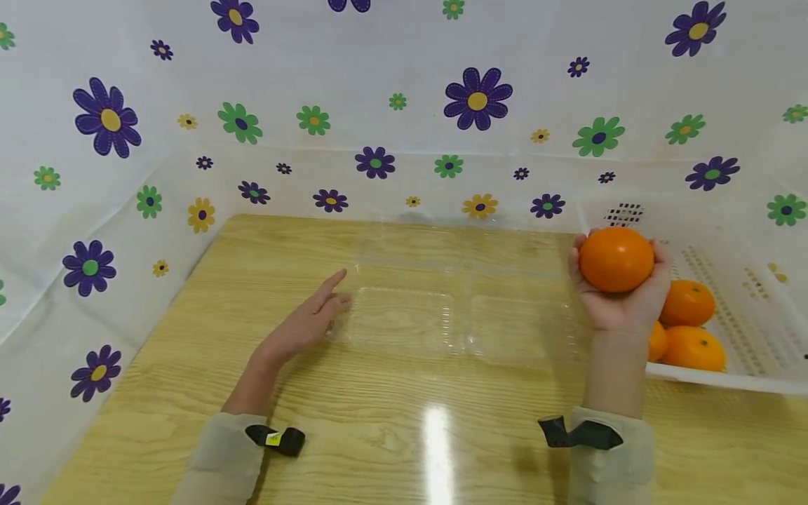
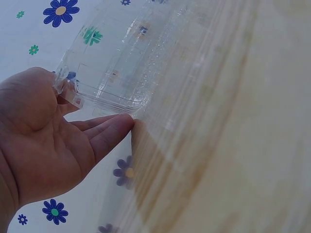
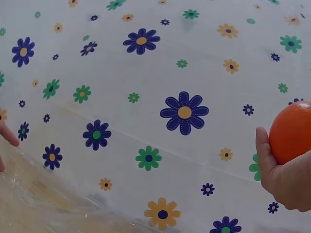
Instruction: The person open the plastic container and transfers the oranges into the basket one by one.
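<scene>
My right hand [image 1: 621,308] holds up an orange [image 1: 616,259], its fingers and thumb curled round the sides, over the left part of a white basket. The right wrist view shows the same orange [image 3: 294,131] at its right edge. On the table lies a clear plastic container [image 1: 459,315] with two compartments side by side and its see-through lid raised at the back. My left hand [image 1: 306,322] is at the container's left end, fingers mostly straight. Up close in the left wrist view, fingertips of the left hand [image 2: 53,136] are right at the container's clear wall [image 2: 114,92].
The white basket [image 1: 732,382] stands at the right with several oranges [image 1: 694,348] inside. A wood-grain table [image 1: 353,428] lies beneath everything. White cloth with printed flowers [image 1: 404,133] hangs behind and at the left.
</scene>
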`<act>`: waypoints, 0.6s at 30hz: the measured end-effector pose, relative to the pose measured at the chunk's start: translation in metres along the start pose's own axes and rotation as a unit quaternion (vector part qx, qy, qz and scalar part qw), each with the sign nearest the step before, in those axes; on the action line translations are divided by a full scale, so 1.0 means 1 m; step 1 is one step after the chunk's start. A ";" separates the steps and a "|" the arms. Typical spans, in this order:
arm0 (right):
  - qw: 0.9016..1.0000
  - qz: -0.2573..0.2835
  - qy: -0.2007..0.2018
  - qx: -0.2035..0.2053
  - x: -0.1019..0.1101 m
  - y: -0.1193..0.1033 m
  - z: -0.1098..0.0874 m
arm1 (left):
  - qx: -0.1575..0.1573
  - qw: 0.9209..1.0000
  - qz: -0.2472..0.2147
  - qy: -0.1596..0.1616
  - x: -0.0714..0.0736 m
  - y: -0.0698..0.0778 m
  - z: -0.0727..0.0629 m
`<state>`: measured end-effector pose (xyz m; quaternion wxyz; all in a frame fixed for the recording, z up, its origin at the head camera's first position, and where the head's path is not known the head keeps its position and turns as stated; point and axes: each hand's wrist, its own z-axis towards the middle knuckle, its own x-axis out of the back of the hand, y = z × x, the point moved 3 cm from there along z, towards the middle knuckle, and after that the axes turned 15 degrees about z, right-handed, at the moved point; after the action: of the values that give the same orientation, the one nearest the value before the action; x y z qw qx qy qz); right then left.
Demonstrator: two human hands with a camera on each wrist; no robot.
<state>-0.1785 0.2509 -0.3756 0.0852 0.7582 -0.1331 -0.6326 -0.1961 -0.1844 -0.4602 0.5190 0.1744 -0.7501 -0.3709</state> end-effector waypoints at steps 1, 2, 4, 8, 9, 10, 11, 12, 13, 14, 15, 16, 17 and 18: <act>1.000 0.000 0.003 0.001 -0.001 -0.002 -0.001 | 0.000 1.000 0.001 0.001 0.001 0.000 -0.001; 1.000 0.002 0.007 0.002 -0.001 -0.004 -0.001 | 0.001 1.000 0.000 0.002 0.003 0.000 -0.001; 1.000 0.005 0.012 0.006 -0.003 -0.009 -0.003 | -0.001 1.000 -0.002 0.003 0.005 0.001 -0.002; 1.000 0.002 0.020 0.017 -0.006 -0.024 -0.009 | -0.006 1.000 -0.004 0.000 0.004 0.003 -0.001; 1.000 0.000 0.025 0.019 -0.007 -0.028 -0.010 | -0.006 1.000 -0.004 0.000 0.004 0.004 -0.001; 0.999 0.000 0.028 0.020 -0.007 -0.033 -0.011 | -0.004 1.000 -0.004 0.000 0.003 0.004 -0.001; 0.999 0.001 0.033 0.020 -0.008 -0.037 -0.013 | -0.003 1.000 -0.002 0.001 0.002 0.004 -0.001; 0.999 0.004 0.036 0.017 -0.008 -0.041 -0.014 | -0.002 1.000 0.000 0.002 0.001 0.003 -0.001; 0.999 0.007 0.038 0.015 -0.008 -0.045 -0.016 | 0.001 1.000 -0.002 0.003 0.001 0.003 -0.001; 0.999 0.009 0.038 0.012 -0.008 -0.049 -0.018 | 0.000 1.000 -0.001 0.004 0.000 0.002 -0.001; 0.999 0.013 0.036 0.008 -0.008 -0.052 -0.020 | -0.001 1.000 0.001 0.004 0.000 0.002 0.000; 0.999 0.013 0.033 0.004 -0.008 -0.056 -0.022 | -0.003 1.000 0.002 0.004 -0.001 0.002 0.000; 1.000 0.012 0.029 0.001 -0.008 -0.059 -0.024 | -0.005 1.000 0.003 0.004 -0.001 0.002 0.000; 1.000 0.011 0.024 0.001 -0.009 -0.063 -0.026 | -0.007 1.000 0.000 0.004 -0.001 0.002 0.000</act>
<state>-0.1488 0.3123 -0.3813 0.0946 0.7717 -0.1396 -0.6133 -0.1958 -0.1819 -0.4592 0.5233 0.1719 -0.7455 -0.3753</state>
